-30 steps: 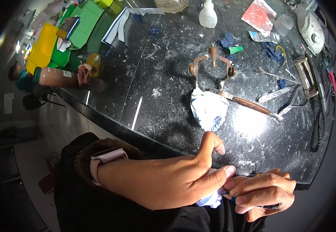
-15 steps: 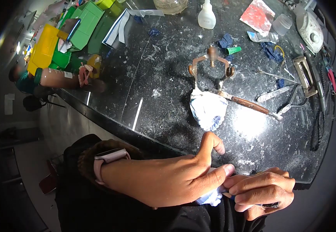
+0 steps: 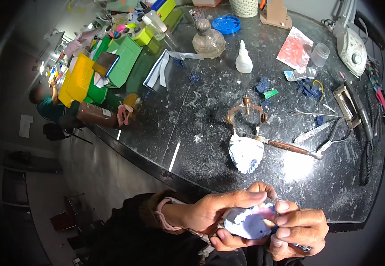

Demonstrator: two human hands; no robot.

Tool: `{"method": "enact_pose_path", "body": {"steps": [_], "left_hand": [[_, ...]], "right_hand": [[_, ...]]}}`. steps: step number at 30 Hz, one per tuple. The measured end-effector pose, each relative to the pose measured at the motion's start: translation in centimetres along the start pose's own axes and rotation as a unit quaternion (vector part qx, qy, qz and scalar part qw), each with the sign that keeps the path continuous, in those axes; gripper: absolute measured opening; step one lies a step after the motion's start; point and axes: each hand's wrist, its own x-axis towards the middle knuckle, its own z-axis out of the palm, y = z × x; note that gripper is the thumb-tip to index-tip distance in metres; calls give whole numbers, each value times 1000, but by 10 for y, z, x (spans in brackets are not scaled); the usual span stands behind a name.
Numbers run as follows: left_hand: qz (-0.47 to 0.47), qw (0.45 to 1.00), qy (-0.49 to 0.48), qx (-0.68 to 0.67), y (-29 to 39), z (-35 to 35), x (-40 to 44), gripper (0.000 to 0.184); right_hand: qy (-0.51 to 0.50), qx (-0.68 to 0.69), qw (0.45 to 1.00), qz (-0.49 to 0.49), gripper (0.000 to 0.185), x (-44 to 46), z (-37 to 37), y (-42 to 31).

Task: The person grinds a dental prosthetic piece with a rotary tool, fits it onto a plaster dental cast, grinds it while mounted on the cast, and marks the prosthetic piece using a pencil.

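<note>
Low over the bench's near edge, my left hand (image 3: 210,212) is closed around a bluish-white plaster dental cast (image 3: 244,224), with pink showing on its far side. My right hand (image 3: 305,226) is pinched at the cast's right side. A pale pointed tip, that of a pencil (image 3: 269,223), shows between its fingers against the cast; the rest is mostly hidden. Just beyond my hands, a second dental cast (image 3: 247,155) lies attached to a brass articulator (image 3: 263,118). Beside it is a wooden-handled wax tool (image 3: 292,148).
On the right lie a metal spatula (image 3: 313,132), pliers (image 3: 333,138) and a handpiece (image 3: 356,108). A dropper bottle (image 3: 244,61) and glass burner (image 3: 209,43) stand farther back. Green and yellow boxes (image 3: 77,80) are at left, with another person (image 3: 50,106) beyond.
The view has shifted, bringing more of the bench's back into sight. My left hand has turned the cast so its flat face shows, and my right hand stays against its side.
</note>
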Motion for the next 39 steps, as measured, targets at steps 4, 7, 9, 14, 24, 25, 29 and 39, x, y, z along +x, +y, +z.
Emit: {"method": "enact_pose_path", "body": {"steps": [4,7,9,14,24,25,29,39], "left_hand": [[25,998,7,-54,-8,-2,-1,31],[52,997,44,-35,-9,4,-1,32],[70,997,28,4,-10,0,0,32],[85,996,-28,-27,-16,-13,6,30],[81,995,45,-22,-12,1,6,26],[80,995,53,-22,-13,0,6,26],[89,995,35,-20,-14,-2,7,26],[132,987,3,-91,-20,5,15,60]], "right_hand": [[-48,-79,995,-34,15,11,2,-3],[-86,-80,992,-37,16,17,-2,-3],[-80,-84,992,-41,17,16,-2,-2],[-115,-107,987,-27,18,20,-6,-6],[-66,-87,993,-42,17,14,-4,3],[-88,-89,991,-43,17,16,-6,2],[-63,-92,993,-40,16,13,-4,3],[153,-45,987,-20,18,0,9,18]]}}
